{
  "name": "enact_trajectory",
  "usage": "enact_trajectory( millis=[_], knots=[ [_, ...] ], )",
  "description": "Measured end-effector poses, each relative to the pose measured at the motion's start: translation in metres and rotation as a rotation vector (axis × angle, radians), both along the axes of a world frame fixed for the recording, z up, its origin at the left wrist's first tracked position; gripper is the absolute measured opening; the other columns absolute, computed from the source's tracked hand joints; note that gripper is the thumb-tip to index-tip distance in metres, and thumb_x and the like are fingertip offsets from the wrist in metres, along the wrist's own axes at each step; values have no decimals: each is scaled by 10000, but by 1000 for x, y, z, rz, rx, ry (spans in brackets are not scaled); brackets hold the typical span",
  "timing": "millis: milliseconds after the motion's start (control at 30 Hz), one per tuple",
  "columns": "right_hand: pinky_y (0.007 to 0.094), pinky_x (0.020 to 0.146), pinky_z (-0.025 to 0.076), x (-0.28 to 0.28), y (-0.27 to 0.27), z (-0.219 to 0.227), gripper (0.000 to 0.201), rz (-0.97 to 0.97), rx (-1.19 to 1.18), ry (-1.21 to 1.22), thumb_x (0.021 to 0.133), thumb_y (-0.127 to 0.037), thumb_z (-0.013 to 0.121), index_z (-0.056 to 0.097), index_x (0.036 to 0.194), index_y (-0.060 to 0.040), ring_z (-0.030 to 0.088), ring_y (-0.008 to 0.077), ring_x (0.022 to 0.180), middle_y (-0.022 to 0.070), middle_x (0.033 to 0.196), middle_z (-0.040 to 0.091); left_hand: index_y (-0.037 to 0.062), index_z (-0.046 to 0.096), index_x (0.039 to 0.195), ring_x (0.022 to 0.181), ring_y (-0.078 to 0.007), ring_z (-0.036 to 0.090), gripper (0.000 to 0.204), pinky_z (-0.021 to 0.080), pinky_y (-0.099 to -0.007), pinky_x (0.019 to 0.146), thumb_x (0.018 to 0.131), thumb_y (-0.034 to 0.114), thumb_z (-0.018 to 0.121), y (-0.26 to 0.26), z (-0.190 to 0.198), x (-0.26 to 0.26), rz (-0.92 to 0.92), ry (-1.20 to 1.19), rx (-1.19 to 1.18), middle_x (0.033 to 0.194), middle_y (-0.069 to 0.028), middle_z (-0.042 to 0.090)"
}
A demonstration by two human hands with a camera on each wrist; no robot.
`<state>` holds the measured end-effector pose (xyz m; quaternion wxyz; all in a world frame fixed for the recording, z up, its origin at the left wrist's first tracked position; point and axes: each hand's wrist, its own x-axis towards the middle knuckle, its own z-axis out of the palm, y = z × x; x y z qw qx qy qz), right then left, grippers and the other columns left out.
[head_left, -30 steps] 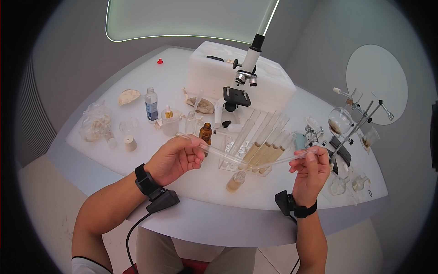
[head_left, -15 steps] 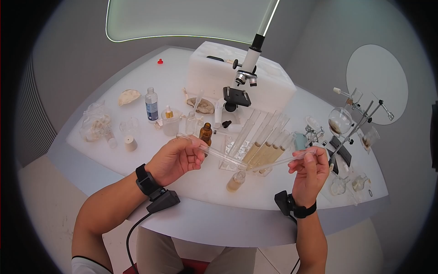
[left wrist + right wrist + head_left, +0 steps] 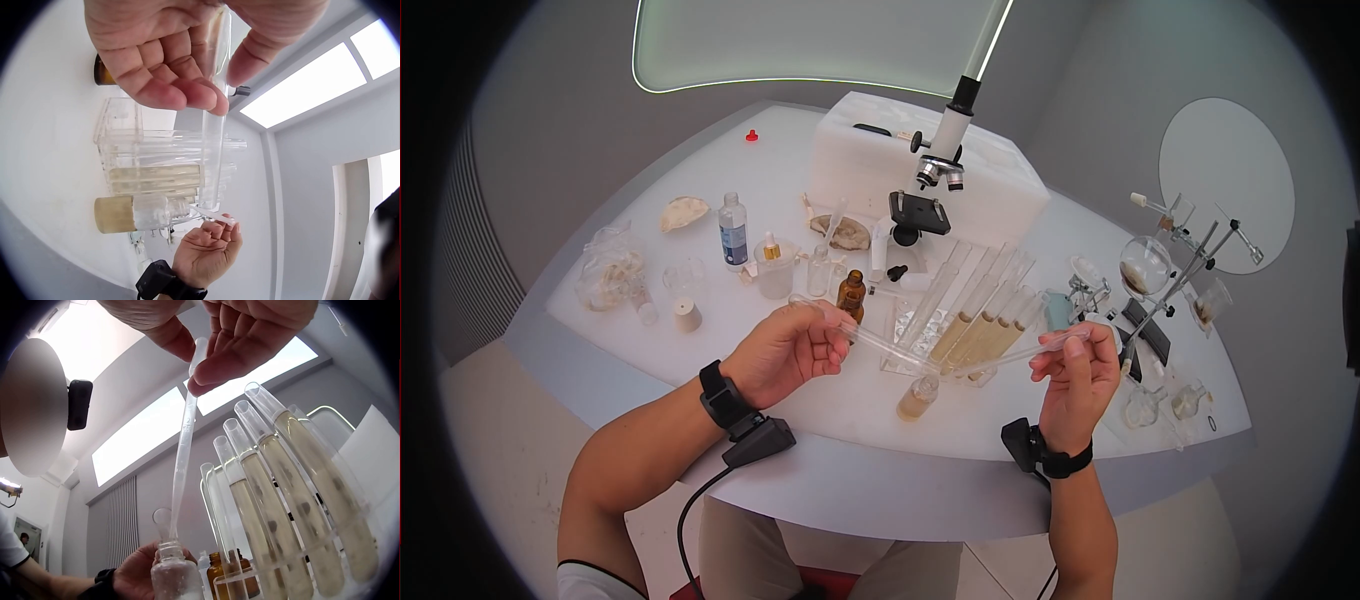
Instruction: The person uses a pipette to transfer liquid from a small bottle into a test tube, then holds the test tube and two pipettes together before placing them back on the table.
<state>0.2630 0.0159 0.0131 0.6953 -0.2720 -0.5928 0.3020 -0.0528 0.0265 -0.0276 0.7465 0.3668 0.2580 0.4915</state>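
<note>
The dropper (image 3: 185,437) hangs in the air over the small bottle (image 3: 177,581), its tip pointing down near the bottle's mouth and the end of a clear tube (image 3: 213,162); I can't tell if the tip touches either one. The right grip (image 3: 1082,375) pinches the dropper near its top, between thumb and fingers. The dropper should be very light, soft and bendy, so the fat squeezy top is the best place to hold it, with only a gentle pinch. The left grip (image 3: 795,340) holds the clear tube, which leans down toward the dropper's tip. The tube looks like glass, so it is probably light, hard, slippery and easy to break; holding it away from the lower end leaves that end free. The small bottle stands on the white worktop (image 3: 840,418) with cloudy, yellowish stuff inside. Just behind it, a clear rack (image 3: 119,119) holds tall test tubes (image 3: 297,487), some with murky liquid. The dropper has little printed marks, too tiny to read for sure. Farther back, a clear bottle with a blue label (image 3: 734,245) has writing too small to read. I can't see any brand name.
</note>
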Motion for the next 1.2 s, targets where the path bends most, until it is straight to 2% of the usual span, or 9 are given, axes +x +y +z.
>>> enact_trajectory(
  millis=[1200],
  knots=[
    [235,525,509,-4,-1,-2,100,-19,5,-36,965,-97,561,545,1008,-9,649,122,615,142,875,698,27,640,987,676,-110,612,214,519,-270,695,899,219,600,-2,3,3,31,68,13,760,-44,648]
  ],
)
